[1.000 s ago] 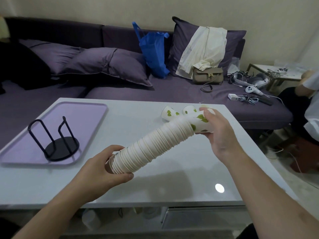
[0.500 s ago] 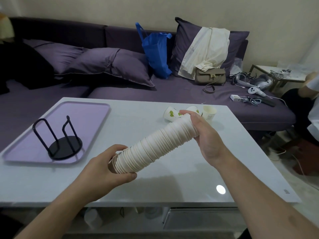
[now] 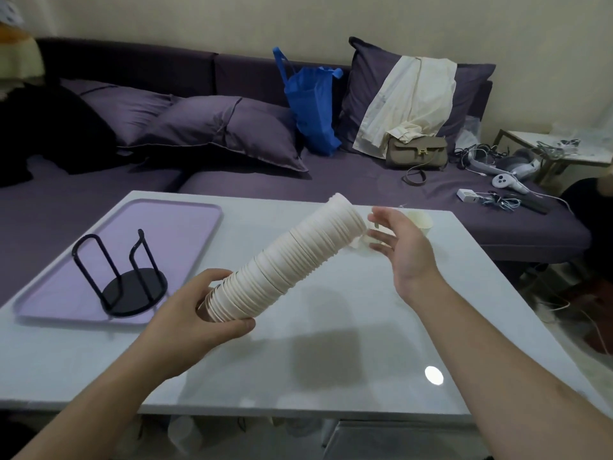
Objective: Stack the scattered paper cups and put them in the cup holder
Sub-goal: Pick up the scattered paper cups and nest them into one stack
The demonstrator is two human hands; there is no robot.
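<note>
- Long stack of nested white paper cups (image 3: 285, 260) held in the air above the white table (image 3: 331, 343), tilted, its far end higher and pointing away to the right.
- Left hand (image 3: 195, 313) wrapped round the near, lower end of the stack, fingers over the top and thumb curled underneath.
- Right hand (image 3: 401, 247) just beside the stack's far end, not touching it, palm facing left, fingers relaxed and spread, grasping nothing.
- Loose paper cups (image 3: 421, 220) on the table's far edge, partly hidden behind the right hand; count not clear, motion blur there.
- Black wire cup holder (image 3: 129, 283) upright on a lilac tray (image 3: 185, 220) at the table's left side, well apart from the stack, nothing in it.
- Behind the table, a purple sofa (image 3: 365, 180) carrying purple pillows (image 3: 225, 131), a blue bag (image 3: 311, 104), a cream garment (image 3: 414, 97) draped over a cushion, and a taupe handbag (image 3: 416, 154).
- Further right on the sofa, a tangle of cables and white controllers (image 3: 504, 180).
- Bright spot of reflected light (image 3: 434, 375) on the glossy tabletop near the right forearm.
</note>
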